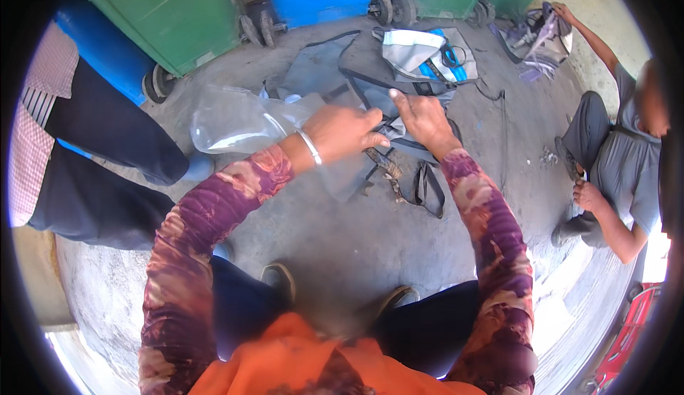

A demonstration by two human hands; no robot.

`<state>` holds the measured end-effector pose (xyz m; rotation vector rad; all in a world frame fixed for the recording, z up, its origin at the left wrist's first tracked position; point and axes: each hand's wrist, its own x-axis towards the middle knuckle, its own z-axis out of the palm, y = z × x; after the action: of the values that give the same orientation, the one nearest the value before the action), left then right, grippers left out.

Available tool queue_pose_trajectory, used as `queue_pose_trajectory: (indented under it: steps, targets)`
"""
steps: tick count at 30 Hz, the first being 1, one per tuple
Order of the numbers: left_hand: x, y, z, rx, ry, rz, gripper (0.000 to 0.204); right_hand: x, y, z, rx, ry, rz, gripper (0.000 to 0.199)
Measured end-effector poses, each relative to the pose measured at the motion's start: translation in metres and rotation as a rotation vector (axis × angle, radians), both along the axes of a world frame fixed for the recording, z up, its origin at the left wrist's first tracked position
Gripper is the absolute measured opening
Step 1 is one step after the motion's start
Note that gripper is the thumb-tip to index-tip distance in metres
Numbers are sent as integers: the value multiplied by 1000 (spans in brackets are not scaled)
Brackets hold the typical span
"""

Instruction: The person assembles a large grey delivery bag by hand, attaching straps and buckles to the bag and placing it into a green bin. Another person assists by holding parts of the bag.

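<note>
Far left, dark trousers [107,135] — wearer cut off above; wheeled bins [164,14] behind, tops cropped. Clear plastic [228,121] bulges just left of the left hand [336,133], fingers curled, their hold hidden: can't tell. The right hand [426,120] bends over dark-edged grey fabric [374,96] — grip unclear too. Grey floor [527,131] beneath; rightmost, a person in grey [630,174], clipped by the rim.

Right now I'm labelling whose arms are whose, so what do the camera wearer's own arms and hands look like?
The long, creased purple fabric left sleeve and matching right sleeve carry large pale pink and cream flowers. A narrow silver-coloured bangle circles the left wrist; none shows on the right. The left hand and right hand are ungloved.
</note>
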<state>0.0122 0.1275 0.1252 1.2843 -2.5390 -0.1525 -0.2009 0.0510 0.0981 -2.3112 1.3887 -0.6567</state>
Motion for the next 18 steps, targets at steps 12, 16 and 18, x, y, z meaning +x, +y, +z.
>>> queue_pose_trajectory:
  steps: [12,16,18]
  targets:
    - [-2,40,22,-228,-93,-41,23,8,-18,-46,-332,-41,233,36]
    - [6,54,25,-258,-68,-56,23,-5,-24,-62,-384,10,252,36]
    - [9,59,30,-247,19,-78,23,-23,-26,-71,-404,-15,229,36]
